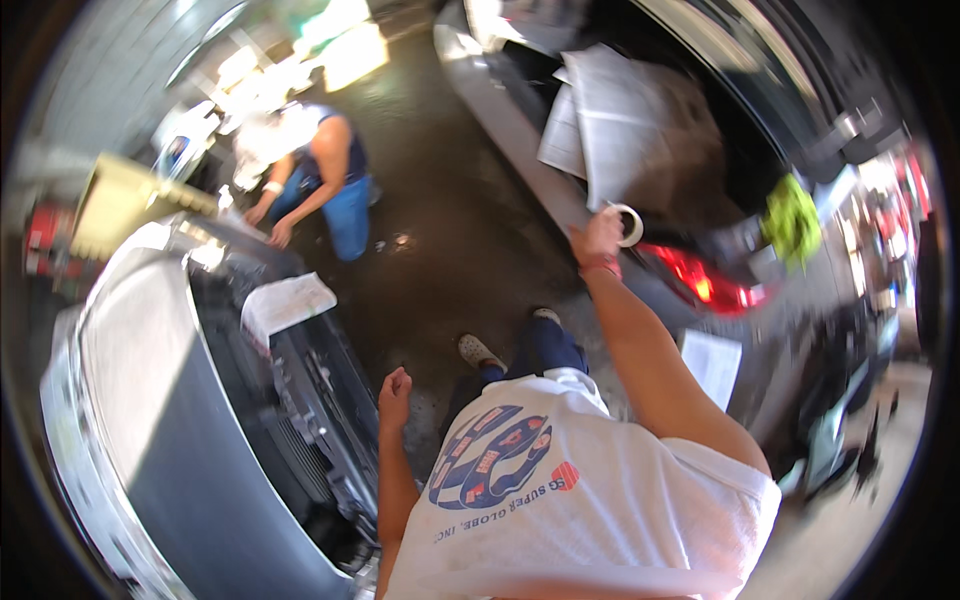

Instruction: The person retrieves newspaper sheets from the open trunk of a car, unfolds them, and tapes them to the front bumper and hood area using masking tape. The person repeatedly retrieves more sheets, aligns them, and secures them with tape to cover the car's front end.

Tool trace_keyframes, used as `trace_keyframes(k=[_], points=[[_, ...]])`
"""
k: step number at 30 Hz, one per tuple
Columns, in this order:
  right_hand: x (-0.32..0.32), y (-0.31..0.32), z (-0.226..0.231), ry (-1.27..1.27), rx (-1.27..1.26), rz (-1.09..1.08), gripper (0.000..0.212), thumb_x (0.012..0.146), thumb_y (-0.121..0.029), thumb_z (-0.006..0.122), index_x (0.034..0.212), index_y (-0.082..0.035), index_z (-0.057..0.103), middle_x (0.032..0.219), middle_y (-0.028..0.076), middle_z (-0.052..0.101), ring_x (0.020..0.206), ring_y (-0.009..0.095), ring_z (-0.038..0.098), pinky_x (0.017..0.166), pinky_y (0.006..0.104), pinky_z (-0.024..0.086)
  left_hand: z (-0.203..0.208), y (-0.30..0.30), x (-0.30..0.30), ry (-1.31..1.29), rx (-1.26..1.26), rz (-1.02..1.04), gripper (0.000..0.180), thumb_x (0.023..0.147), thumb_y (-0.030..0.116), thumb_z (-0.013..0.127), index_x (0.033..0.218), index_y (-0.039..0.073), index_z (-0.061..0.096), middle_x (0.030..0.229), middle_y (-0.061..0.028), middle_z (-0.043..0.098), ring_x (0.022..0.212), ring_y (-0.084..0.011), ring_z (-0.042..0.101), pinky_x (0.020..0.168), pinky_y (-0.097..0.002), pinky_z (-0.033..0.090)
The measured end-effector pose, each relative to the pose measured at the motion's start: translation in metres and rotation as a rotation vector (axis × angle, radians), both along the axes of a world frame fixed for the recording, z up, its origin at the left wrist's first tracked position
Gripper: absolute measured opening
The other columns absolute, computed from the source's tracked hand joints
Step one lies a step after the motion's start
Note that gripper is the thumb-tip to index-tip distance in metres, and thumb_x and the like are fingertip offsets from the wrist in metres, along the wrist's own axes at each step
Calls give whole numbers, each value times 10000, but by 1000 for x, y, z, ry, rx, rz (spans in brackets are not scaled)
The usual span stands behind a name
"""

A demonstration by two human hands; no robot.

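Observation:
My right arm reaches out to the rear corner of a dark car body. My right hand is closed on a roll of masking tape, a pale ring standing out past my fingers. Just beyond it, newspaper sheets cover part of the car, and a red tail light lies to the right of my wrist. My left hand hangs by my side near the front of another car, its fingers curled in with nothing visible in them.
A co-worker in blue trousers crouches at the far left, hands low by a car part. At left is a car with a grey hood and a paper sheet on its front. A green cloth hangs at right; a white sheet lies below. The floor looks wet.

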State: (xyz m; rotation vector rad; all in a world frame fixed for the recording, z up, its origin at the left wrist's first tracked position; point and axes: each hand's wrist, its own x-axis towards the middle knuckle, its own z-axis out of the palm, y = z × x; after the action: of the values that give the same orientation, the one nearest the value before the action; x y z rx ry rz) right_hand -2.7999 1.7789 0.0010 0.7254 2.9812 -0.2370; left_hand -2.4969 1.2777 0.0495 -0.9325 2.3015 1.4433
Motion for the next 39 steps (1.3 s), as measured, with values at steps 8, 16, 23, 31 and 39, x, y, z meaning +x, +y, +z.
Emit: trace_keyframes(k=[8, 16, 23, 31, 39], points=[[-132, 91, -35, -60, 462, 210, 866, 1031, -743, 554, 1367, 42, 697, 1381, 241, 703, 1246, 445, 675, 1046, 629, 527, -32, 125, 160, -198, -374, 748, 503, 1052, 478, 711, 1353, 75, 731, 1332, -196, 774, 1263, -402, 728, 1063, -471, 574], [-195, 139, -19, 148, 409, 193, 646, 966, -629, 646, 1128, -17, 775, 1283, 183, 738, 1085, 360, 717, 928, 573, 558, -37, 424, 300, -850, 99, 1023, 507, 984, 534, 767, 1283, 129, 827, 1244, -177, 817, 1146, -377, 787, 1040, -470, 594], [-251, 149, -15, 235, 339, 174, 474, 908, -528, 727, 919, -69, 844, 1197, 131, 768, 944, 286, 753, 825, 524, 585, -62, 536, 286, -723, 323, 1403, 527, 1016, 483, 761, 1358, 83, 785, 1357, -173, 786, 1230, -336, 759, 1066, -447, 578], [-323, 43, 95, 15, 246, 474, 446, 954, -332, 685, 1265, -25, 775, 1254, 208, 774, 1094, 348, 757, 933, 490, 606, -101, 408, 307, -305, 265, 1492, 424, 1090, 304, 715, 1426, 48, 695, 1311, -166, 792, 1222, -313, 747, 989, -404, 587], [-241, 69, 210, 673, 236, 506, 236, 839, -302, 700, 952, -128, 813, 1015, 164, 807, 901, 394, 783, 847, 519, 612, -50, 248, 276, -19, 71, 708, 508, 1116, 292, 696, 1545, 35, 606, 1488, -179, 697, 1315, -313, 706, 1113, -422, 538]])
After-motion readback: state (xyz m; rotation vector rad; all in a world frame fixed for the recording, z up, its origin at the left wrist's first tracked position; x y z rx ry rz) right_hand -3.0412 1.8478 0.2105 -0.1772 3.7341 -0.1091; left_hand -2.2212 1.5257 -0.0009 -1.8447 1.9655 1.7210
